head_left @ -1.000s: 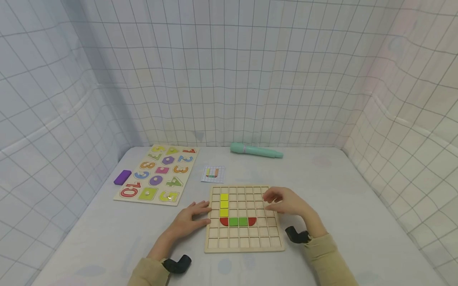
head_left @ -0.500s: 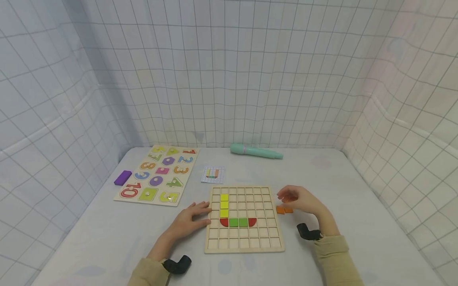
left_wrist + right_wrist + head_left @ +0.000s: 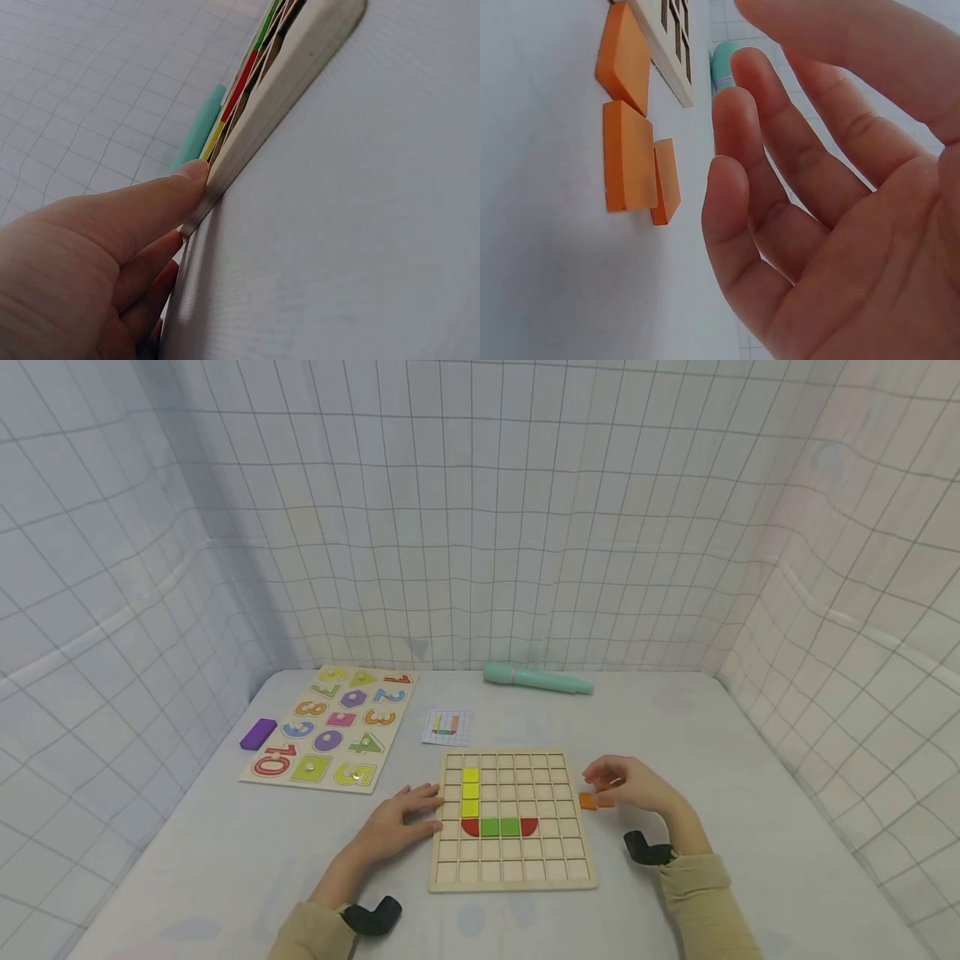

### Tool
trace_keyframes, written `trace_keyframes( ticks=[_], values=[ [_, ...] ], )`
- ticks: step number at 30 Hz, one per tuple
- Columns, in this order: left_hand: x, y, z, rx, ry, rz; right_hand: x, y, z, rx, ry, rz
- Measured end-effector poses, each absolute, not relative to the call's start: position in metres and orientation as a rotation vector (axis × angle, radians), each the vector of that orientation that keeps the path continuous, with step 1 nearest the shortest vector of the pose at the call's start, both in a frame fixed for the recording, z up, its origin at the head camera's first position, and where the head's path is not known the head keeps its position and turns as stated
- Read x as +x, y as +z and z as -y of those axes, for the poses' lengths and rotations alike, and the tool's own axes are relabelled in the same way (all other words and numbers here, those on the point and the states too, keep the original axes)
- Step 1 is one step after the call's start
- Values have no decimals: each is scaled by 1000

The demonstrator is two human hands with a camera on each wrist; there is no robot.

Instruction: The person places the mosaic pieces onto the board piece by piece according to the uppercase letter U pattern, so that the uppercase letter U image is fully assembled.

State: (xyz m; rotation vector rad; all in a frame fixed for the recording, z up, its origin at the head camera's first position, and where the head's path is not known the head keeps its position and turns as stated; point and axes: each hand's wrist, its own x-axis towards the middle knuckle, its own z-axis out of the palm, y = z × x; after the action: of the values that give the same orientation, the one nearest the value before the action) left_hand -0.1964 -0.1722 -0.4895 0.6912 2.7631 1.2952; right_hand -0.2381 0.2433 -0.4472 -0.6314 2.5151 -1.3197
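In the head view a wooden grid board (image 3: 554, 850) lies flat. It bears a column of yellow square tiles (image 3: 470, 791), two green tiles (image 3: 490, 827) and two rounded red tiles (image 3: 528, 827), together an L-like outline. My left hand (image 3: 393, 822) rests at the board's left edge, thumb and fingertips touching its side with the fingers extended. Right of the board, my right hand (image 3: 633, 783) hovers with loosely bent fingers and nothing in them. Beneath it lie orange tiles (image 3: 588, 802); the right wrist view shows three orange tiles (image 3: 630, 157), apart from the fingers.
Behind the board lies a small pattern card (image 3: 447, 727). A number puzzle board (image 3: 318, 727) is at the left, with a purple block (image 3: 258, 734) beside it. A teal pen-shaped object (image 3: 537, 678) lies at the back, before the gridded cloth wall (image 3: 480, 527).
From the board's right edge, my right hand has moved rightward, revealing orange tiles beneath it, then dipped slightly toward them. My left hand has stayed in place.
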Motion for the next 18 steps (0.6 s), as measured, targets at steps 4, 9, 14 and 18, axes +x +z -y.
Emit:
trace_keyframes(
  ticks=[4,9,14,18],
  values=[
    [-196,-490,172,677,1298,-2757,-238,-449,-244,-616,-1305,-2513],
    [-195,-488,172,690,1301,-2759,-235,-447,-243,-606,-1285,-2516],
    [-195,-487,172,679,1298,-2756,-227,-434,-238,-605,-1300,-2487],
    [-195,-487,171,660,1290,-2756,-231,-441,-240,-605,-1280,-2500]
  ],
)
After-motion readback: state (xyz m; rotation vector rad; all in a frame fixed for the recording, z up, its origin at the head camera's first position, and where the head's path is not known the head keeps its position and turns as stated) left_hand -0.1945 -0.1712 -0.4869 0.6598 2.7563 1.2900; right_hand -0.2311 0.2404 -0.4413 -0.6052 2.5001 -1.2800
